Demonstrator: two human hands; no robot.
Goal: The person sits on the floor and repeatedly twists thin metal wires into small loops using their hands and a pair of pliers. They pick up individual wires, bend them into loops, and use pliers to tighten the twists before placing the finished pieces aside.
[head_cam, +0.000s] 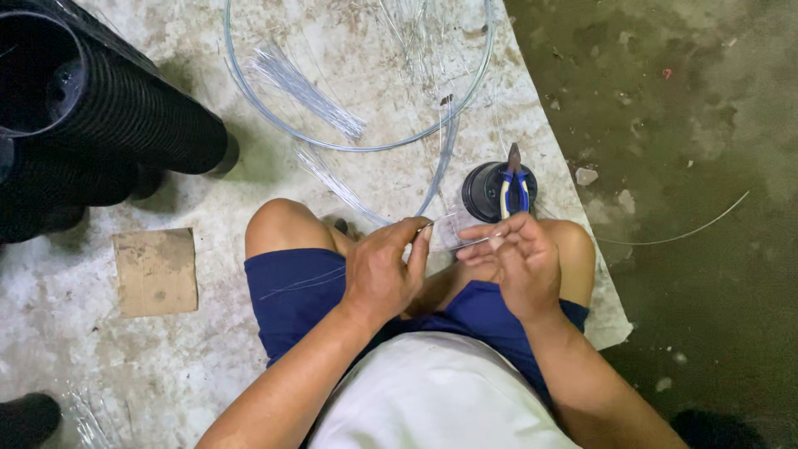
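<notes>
Both bare hands meet above the knees: the left hand pinches a thin, stiff silvery wire between thumb and forefinger, while the right hand curls its fingers closed around the wire's other end. Just beyond the right hand, blue-handled pliers stand in a round black cup. Farther off, a bundle of cut wires lies inside a wire hoop on the mottled concrete floor, beside ribbed black pipes.

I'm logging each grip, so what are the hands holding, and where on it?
Both hands, left hand and right hand, pinch a thin wire near its end, between fingertips.
</notes>
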